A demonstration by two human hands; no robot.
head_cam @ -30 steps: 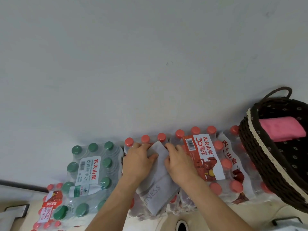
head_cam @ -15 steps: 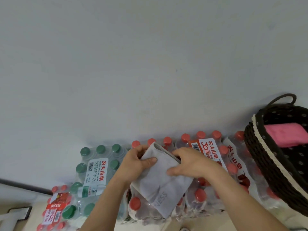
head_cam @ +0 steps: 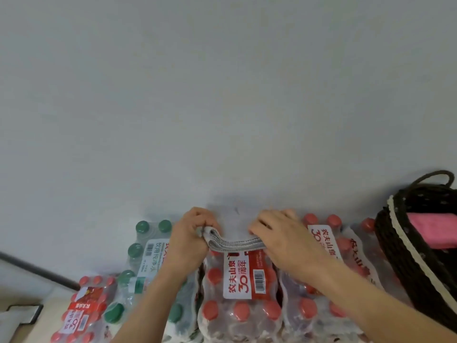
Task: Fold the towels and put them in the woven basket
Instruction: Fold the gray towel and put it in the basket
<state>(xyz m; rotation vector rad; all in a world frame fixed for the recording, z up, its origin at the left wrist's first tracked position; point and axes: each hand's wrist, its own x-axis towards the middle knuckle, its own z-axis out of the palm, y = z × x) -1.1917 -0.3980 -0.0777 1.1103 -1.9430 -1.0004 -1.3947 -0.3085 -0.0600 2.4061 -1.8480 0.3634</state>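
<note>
A folded grey towel (head_cam: pixel 235 243) is held edge-on between my two hands above the shrink-wrapped bottle packs, its stacked layers facing me. My left hand (head_cam: pixel 190 238) pinches its left end. My right hand (head_cam: pixel 284 236) grips its right end from above. The dark woven basket (head_cam: pixel 405 256) with a cream rim stands at the right edge, apart from my hands. A folded pink towel (head_cam: pixel 435 231) lies inside it.
Shrink-wrapped packs of red-capped bottles (head_cam: pixel 242 303) fill the space under my hands. A pack of green-capped bottles (head_cam: pixel 146 256) sits to the left, another red-capped pack (head_cam: pixel 81 310) at the lower left. A plain grey wall (head_cam: pixel 222 95) rises right behind the packs.
The grey towel lay flat on the packs under both hands, then was lifted. Now it is folded smaller and held edge-on between my hands, farther back toward the wall.
</note>
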